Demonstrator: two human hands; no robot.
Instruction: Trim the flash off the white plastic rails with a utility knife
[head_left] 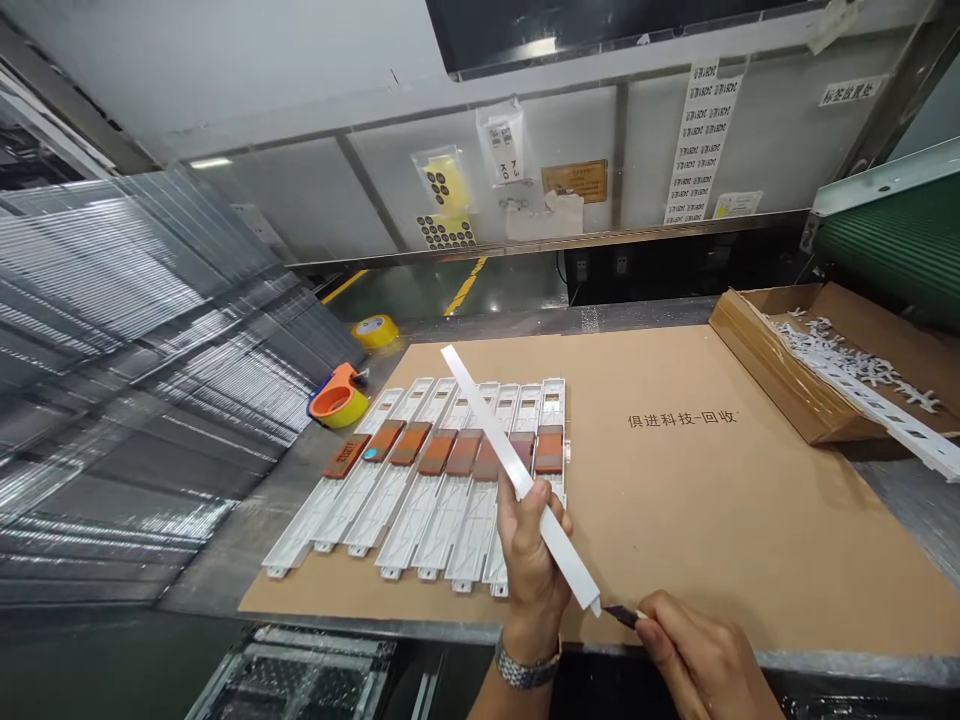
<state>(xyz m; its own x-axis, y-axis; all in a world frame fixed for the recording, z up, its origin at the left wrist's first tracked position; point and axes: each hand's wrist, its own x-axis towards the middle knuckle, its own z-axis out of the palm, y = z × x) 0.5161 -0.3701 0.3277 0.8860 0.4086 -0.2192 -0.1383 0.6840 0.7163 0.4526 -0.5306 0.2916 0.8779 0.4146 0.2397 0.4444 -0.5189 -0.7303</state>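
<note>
My left hand (529, 545), with a metal watch at the wrist, is closed round a long white plastic strip (495, 428) held slanted above the bench. My right hand (697, 650) pinches a small dark tool (621, 615) whose tip touches the strip's near end. Under the strip lies a row of several white plastic strips (420, 490) side by side on a brown cardboard sheet (690, 500), each with a brown patch near its middle.
An orange tape dispenser (339, 397) and a yellow tape roll (376, 331) sit left of the sheet. A cardboard box (806, 385) with white plastic scraps stands at the right. Stacked clear trays (135, 380) fill the left. A labelled panel rises behind.
</note>
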